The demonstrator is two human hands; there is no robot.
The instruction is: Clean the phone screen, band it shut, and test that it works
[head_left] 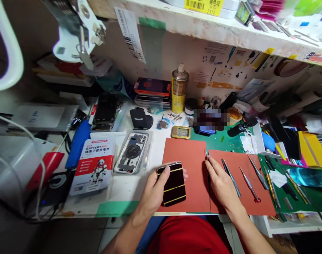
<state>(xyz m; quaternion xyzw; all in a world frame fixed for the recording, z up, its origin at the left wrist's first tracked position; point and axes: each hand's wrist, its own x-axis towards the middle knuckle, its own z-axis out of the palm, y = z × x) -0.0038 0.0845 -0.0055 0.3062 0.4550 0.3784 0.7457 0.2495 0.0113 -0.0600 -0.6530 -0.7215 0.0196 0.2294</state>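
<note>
My left hand (157, 187) is closed around a smartphone (174, 188), thumb on its near face and fingers behind. That face is glossy black, crossed by several thin yellow lines. On the seam between two reddish-brown mats (187, 151) rests my right hand (218, 176), its fingers pinched on slim tweezers (206, 153). Only the thin tips of these show; the rest is mostly hidden by the hand. Just right of that hand lie grey tweezers (231, 178), a thin metal tool (249, 184) and another pair of tweezers (258, 173).
An opened phone body (131, 152) in a clear sleeve and a battery pack box (93, 167) lie to the left. A yellow spray can (180, 88) stands behind, near a small metal tin (181, 132). Screwdrivers (272, 187) lie at right. A shelf (203, 31) overhangs the bench.
</note>
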